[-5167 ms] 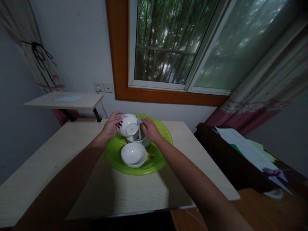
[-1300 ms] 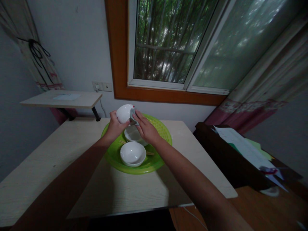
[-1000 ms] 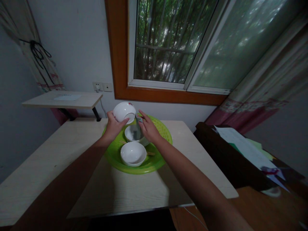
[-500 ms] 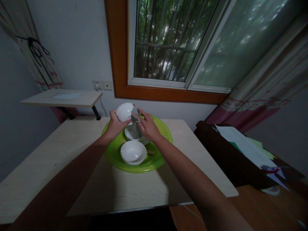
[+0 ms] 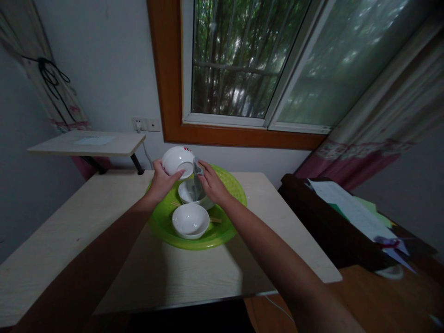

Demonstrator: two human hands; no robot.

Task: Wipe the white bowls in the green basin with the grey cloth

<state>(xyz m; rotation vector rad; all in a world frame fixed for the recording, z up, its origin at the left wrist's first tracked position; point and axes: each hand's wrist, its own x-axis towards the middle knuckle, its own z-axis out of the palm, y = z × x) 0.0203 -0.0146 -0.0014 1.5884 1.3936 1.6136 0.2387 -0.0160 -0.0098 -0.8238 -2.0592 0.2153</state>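
My left hand (image 5: pixel 163 180) grips a white bowl (image 5: pixel 175 159) with red marks near its rim, tilted so that its underside faces me. Beside it my right hand (image 5: pixel 212 182) is closed on a grey cloth (image 5: pixel 197 180), which hangs down from the fingers. Below the hands, a green plastic basket (image 5: pixel 204 243) holds more white bowls: one nearer bowl (image 5: pixel 190 219), apparently stacked on another, and a farther bowl (image 5: pixel 186 193) partly hidden by the cloth. Chopsticks (image 5: pixel 215 220) lie in the basket, partly under the bowls.
The basket sits on a pale wooden table (image 5: pixel 125 259). A small raised shelf (image 5: pixel 86 142) with a paper stands at the back left. To the right is a dark brown piece of furniture (image 5: pixel 319 226) with papers on it. A window is behind the table.
The held bowl has turned and shifted slightly left, showing more of its base. The cloth has come away from the bowl's outer side and hangs lower from my right hand.
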